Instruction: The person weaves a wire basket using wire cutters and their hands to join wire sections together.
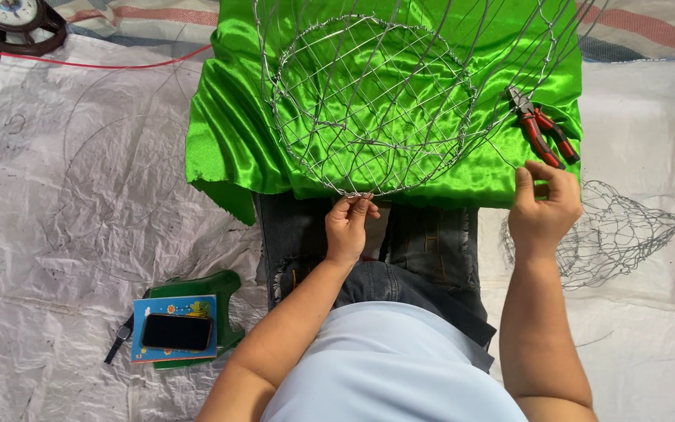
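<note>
hands on wire frame: slip and snag risks

left hand (349, 223) pinches the near rim of the wire basket frame (373, 101), fingertips closed tight on the wire at the point closest to the body. right hand (542, 205) sits off to the right, fingers curled and partly closed; it seems to grip a thin loose wire running up toward the frame, though the strand is too fine to be sure.

frame rests tilted on the green satin cloth (228, 133), which drapes over the person's knees. red-handled pliers (542, 134) lie on the cloth's right edge, just far of the right hand. a second, smaller wire form (619, 230) lies on the white sheet (56, 195) to the right. phone (176, 331) on a blue booklet (144, 306) sits near left, well apart.

risks, as i judge them:
- satin is slick; frame could slide off the knees if the left pinch loosens.
- cut wire ends may prick fingertips or snag and pull the cloth.
- pliers sit at the cloth's sloping edge; a tug on the fabric could drop them.
- tensioned wire in the right hand could spring back if released.
</note>
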